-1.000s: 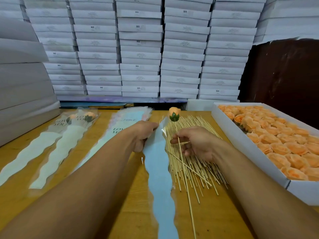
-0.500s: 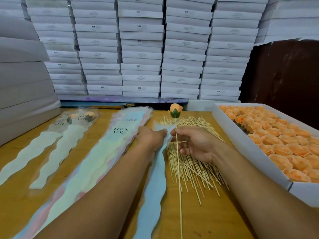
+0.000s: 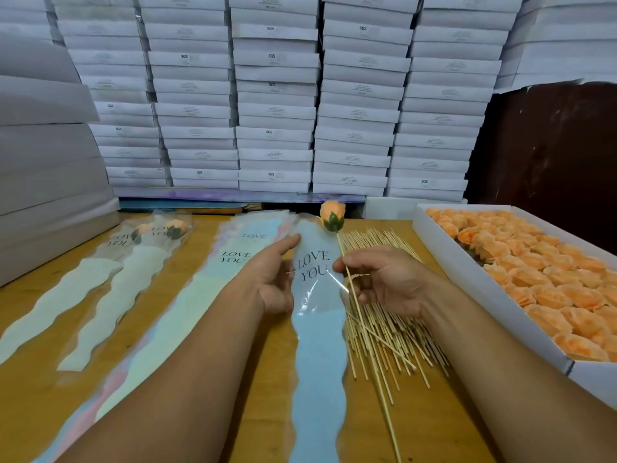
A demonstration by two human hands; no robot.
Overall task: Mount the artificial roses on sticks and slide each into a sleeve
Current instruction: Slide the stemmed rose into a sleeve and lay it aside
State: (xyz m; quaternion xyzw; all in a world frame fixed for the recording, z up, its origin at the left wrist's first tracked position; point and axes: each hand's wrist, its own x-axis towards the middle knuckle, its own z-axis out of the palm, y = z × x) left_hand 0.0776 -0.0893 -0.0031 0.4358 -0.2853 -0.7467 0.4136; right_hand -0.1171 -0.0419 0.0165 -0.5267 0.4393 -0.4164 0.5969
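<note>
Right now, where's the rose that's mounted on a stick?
Head view, centre: the mounted rose stands just right of the blue sleeve top, its stick pinched by the right hand, above the pile of loose sticks.

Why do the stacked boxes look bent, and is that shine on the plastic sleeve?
Head view: the wide-angle lens bows the stacked boxes outward toward the edges; glare streaks show on the clear part of the sleeve held by the left hand; the rose on the stick in the right hand looks sharp; light is soft and even, with faint shadows.
</note>
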